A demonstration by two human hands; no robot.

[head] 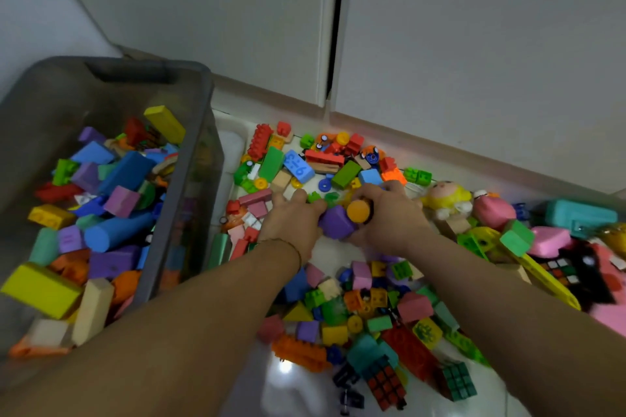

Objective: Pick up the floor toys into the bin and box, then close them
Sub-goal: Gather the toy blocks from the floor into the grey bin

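Both hands meet at the middle of the toy spread on the floor. Left hand [294,221], a thin bracelet [288,245] at its wrist, lies palm down with its fingers curled against a purple block [336,222]; right hand [389,215] closes around an orange cylinder [359,210] whose round end faces the camera, and its palm also presses the purple block from the other side, so the two hands together clamp this small cluster. Just beyond the fingertips lie a blue number block [299,166], a green block [272,163], a red studded brick [259,141] and further loose bricks on the white floor [298,393]. Nearer the camera, between the forearms, a second heap holds a yellow triangular block [298,312], an orange studded brick [299,352], and two puzzle cubes: one red and black [387,387], one green [459,381]. Right of the hands rest a yellow-haired doll [447,197], a pink soft toy [493,211], a teal case [581,216] and a third puzzle cube [560,270]. Left of the hands stands the grey translucent bin [200,132], open, already holding many foam and plastic blocks, among them a blue cylinder [117,230] and a yellow block [40,289]. White cabinet doors [474,44] rise behind the floor edge. Motion blur softens the frame margins.
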